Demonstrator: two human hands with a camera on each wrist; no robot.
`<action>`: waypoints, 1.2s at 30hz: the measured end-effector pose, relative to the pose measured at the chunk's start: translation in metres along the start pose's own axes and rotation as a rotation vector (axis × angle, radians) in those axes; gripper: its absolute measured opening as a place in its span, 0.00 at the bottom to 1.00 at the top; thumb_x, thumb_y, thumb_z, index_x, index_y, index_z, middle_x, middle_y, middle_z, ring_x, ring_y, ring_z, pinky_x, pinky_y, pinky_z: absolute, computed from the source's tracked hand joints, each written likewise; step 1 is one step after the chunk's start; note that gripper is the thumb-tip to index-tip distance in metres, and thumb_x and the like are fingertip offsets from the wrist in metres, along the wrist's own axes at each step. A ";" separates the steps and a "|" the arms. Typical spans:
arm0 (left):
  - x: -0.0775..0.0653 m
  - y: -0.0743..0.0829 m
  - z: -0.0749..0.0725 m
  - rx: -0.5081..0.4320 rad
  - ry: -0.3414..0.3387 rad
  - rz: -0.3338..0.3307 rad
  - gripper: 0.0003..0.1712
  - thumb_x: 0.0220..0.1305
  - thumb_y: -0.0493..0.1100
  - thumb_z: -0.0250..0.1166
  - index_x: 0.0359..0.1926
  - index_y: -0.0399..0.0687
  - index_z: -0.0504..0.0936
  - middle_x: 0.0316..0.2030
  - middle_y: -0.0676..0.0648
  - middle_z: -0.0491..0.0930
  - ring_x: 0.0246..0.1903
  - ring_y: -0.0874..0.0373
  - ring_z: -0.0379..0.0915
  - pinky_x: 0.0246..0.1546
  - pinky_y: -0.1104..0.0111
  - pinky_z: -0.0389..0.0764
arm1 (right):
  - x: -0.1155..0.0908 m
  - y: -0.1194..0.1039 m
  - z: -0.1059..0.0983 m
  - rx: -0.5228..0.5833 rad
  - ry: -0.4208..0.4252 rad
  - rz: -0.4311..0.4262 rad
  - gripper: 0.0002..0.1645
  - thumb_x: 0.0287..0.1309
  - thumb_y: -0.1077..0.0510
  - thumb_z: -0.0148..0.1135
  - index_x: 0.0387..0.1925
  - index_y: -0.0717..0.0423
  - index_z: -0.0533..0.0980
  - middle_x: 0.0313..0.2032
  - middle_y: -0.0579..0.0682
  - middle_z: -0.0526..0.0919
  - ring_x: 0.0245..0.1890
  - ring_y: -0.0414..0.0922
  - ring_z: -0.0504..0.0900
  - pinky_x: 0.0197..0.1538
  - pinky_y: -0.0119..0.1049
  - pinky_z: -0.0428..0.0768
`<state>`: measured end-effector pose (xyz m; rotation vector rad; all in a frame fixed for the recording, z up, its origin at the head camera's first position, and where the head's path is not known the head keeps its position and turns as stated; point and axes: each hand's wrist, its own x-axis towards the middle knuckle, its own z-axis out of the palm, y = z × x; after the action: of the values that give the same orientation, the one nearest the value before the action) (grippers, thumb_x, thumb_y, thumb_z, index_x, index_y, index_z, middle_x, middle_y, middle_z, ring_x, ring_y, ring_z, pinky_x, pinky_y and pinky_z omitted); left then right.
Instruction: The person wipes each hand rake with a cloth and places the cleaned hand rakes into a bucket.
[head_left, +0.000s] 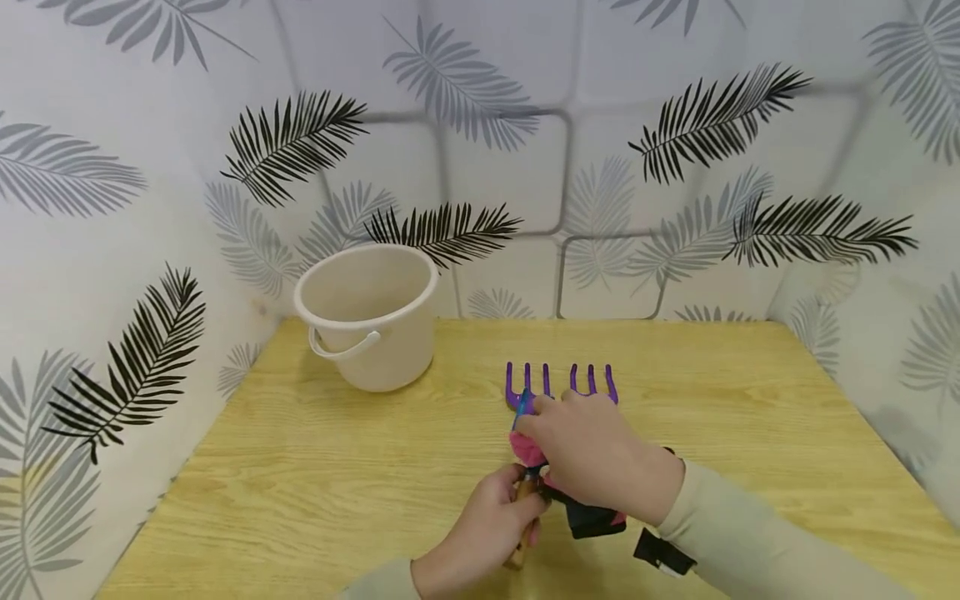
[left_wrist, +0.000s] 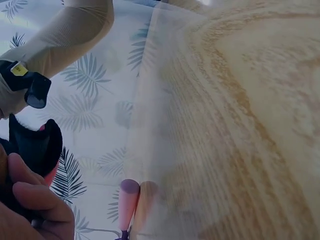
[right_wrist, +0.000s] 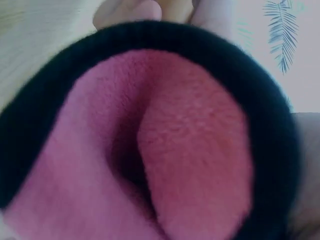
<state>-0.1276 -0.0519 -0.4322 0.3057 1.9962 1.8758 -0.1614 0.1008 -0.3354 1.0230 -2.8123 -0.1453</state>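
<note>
My left hand [head_left: 483, 525] grips the wooden handle [head_left: 522, 533] of a small tool with a blue head [head_left: 522, 406], held tilted upward over the table. Bunched against that blue head is a fuzzy pink cloth [head_left: 527, 448], pressed there by the curled fingers of my right hand [head_left: 600, 454]. The cloth's black-edged end [head_left: 592, 518] hangs below my right palm. Up close in the right wrist view, its pink inside [right_wrist: 195, 140] shows a fold within a black rim [right_wrist: 150, 32]. The left wrist view catches my left fingers [left_wrist: 40, 200] curled at the lower left.
Two purple three-tined hand forks [head_left: 513, 396] lie just beyond my right hand. A pink handle [left_wrist: 129, 197] with a purple end shows in the left wrist view. A cream bucket [head_left: 382, 350] stands at the back left of the wooden table [head_left: 315, 475], near the leaf-patterned wall.
</note>
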 end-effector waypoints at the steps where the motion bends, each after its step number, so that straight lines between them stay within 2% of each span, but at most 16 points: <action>1: 0.000 0.000 0.000 -0.007 -0.004 -0.002 0.11 0.70 0.40 0.57 0.48 0.37 0.73 0.17 0.50 0.73 0.14 0.63 0.65 0.13 0.76 0.64 | -0.001 0.001 -0.002 0.005 -0.019 0.006 0.20 0.43 0.56 0.78 0.42 0.45 0.85 0.33 0.47 0.83 0.22 0.45 0.75 0.17 0.38 0.76; 4: 0.000 -0.001 0.000 -0.019 -0.005 -0.010 0.11 0.71 0.41 0.57 0.48 0.37 0.74 0.17 0.50 0.73 0.13 0.63 0.63 0.12 0.76 0.63 | -0.005 0.006 -0.007 0.040 -0.047 0.009 0.16 0.44 0.62 0.75 0.38 0.44 0.86 0.29 0.46 0.82 0.19 0.41 0.71 0.16 0.35 0.74; 7: -0.002 -0.001 0.000 -0.013 -0.007 0.000 0.12 0.72 0.42 0.57 0.47 0.37 0.74 0.18 0.50 0.73 0.14 0.63 0.63 0.12 0.76 0.63 | -0.005 0.006 -0.007 0.044 -0.034 -0.004 0.16 0.45 0.63 0.75 0.38 0.44 0.86 0.29 0.47 0.82 0.19 0.41 0.69 0.14 0.33 0.71; 12: -0.005 0.001 0.002 0.007 -0.050 0.048 0.10 0.73 0.42 0.56 0.42 0.37 0.73 0.18 0.50 0.73 0.13 0.65 0.61 0.13 0.77 0.61 | 0.003 0.003 -0.002 0.005 0.029 0.000 0.20 0.43 0.56 0.77 0.42 0.42 0.85 0.33 0.48 0.81 0.24 0.47 0.75 0.18 0.40 0.76; 14: -0.005 0.002 0.003 0.008 -0.053 0.051 0.09 0.73 0.42 0.55 0.43 0.39 0.73 0.18 0.50 0.73 0.14 0.65 0.62 0.13 0.77 0.63 | 0.005 0.002 -0.001 0.014 0.039 0.000 0.23 0.42 0.54 0.79 0.45 0.41 0.85 0.34 0.48 0.81 0.26 0.49 0.77 0.21 0.43 0.79; 18: -0.005 0.002 0.003 0.015 -0.022 0.033 0.11 0.74 0.44 0.54 0.47 0.39 0.73 0.19 0.50 0.74 0.14 0.64 0.63 0.14 0.76 0.62 | 0.003 0.004 -0.002 0.025 0.004 -0.031 0.21 0.44 0.53 0.80 0.44 0.41 0.86 0.35 0.48 0.81 0.28 0.48 0.77 0.23 0.42 0.81; 22: -0.004 0.001 0.002 0.010 -0.013 0.031 0.12 0.75 0.45 0.54 0.45 0.40 0.73 0.18 0.51 0.74 0.13 0.64 0.59 0.12 0.76 0.58 | -0.002 0.010 -0.007 0.016 -0.037 -0.070 0.20 0.44 0.61 0.77 0.41 0.38 0.86 0.37 0.48 0.83 0.28 0.46 0.75 0.22 0.37 0.77; 25: -0.003 0.001 0.003 0.003 -0.021 0.044 0.11 0.76 0.45 0.54 0.44 0.41 0.73 0.18 0.51 0.73 0.12 0.65 0.59 0.11 0.76 0.58 | -0.006 0.014 -0.010 0.004 -0.056 -0.079 0.22 0.43 0.64 0.77 0.39 0.36 0.87 0.39 0.49 0.84 0.29 0.47 0.76 0.23 0.38 0.79; 28: -0.003 0.002 0.003 -0.008 -0.030 0.040 0.10 0.76 0.45 0.53 0.43 0.42 0.73 0.18 0.51 0.73 0.11 0.65 0.58 0.10 0.76 0.59 | -0.007 0.014 -0.012 -0.039 -0.080 -0.094 0.21 0.44 0.62 0.78 0.39 0.34 0.87 0.45 0.50 0.85 0.36 0.51 0.80 0.30 0.44 0.84; 32: -0.004 0.003 0.004 -0.005 -0.036 0.029 0.12 0.76 0.46 0.53 0.46 0.40 0.73 0.18 0.50 0.72 0.14 0.64 0.62 0.13 0.76 0.60 | -0.007 0.008 -0.016 -0.116 -0.134 -0.134 0.20 0.46 0.59 0.77 0.41 0.33 0.87 0.46 0.46 0.84 0.43 0.53 0.81 0.39 0.48 0.86; 36: -0.005 0.003 0.003 -0.005 -0.028 0.028 0.13 0.76 0.45 0.54 0.49 0.38 0.73 0.19 0.50 0.72 0.17 0.62 0.65 0.15 0.75 0.63 | -0.008 0.002 -0.018 -0.161 -0.144 -0.148 0.19 0.46 0.56 0.78 0.42 0.33 0.86 0.41 0.44 0.82 0.41 0.51 0.79 0.37 0.44 0.86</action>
<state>-0.1222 -0.0505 -0.4290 0.3578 1.9784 1.8831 -0.1533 0.1063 -0.3179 1.2267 -2.7898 -0.4717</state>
